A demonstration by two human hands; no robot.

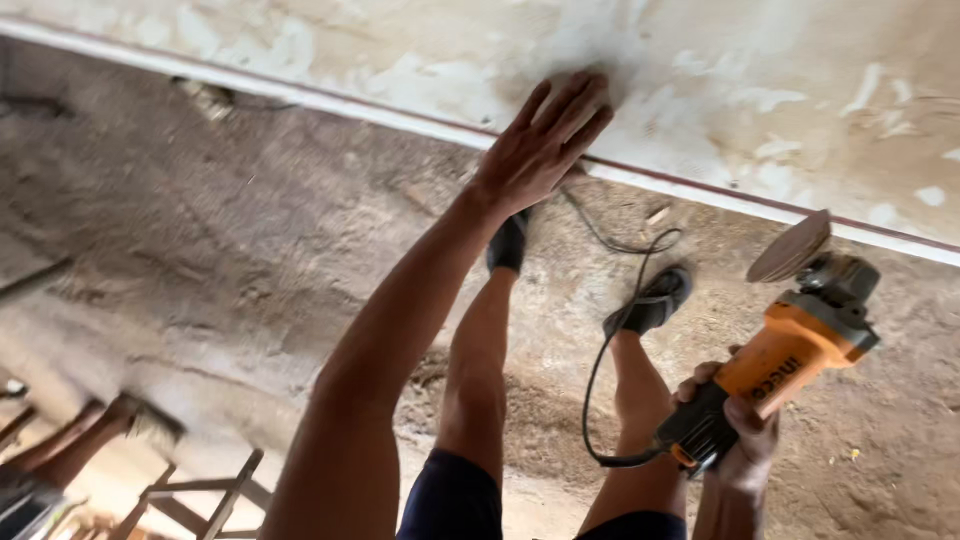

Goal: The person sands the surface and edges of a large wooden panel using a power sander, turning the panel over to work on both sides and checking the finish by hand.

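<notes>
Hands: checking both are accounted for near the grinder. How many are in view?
2. The left hand lies flat on the pale filled panel. The right hand grips the rear handle of the orange angle grinder, lower right. None seem hidden.

Soft, even daylight, no glare; motion blur smears the dirt floor (200, 250) toward nine o'clock, shadows faint.

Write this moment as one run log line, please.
left hand: flat on white panel | right hand: gripping orange angle grinder, disc off panel | cord hanging | dirt floor
</notes>
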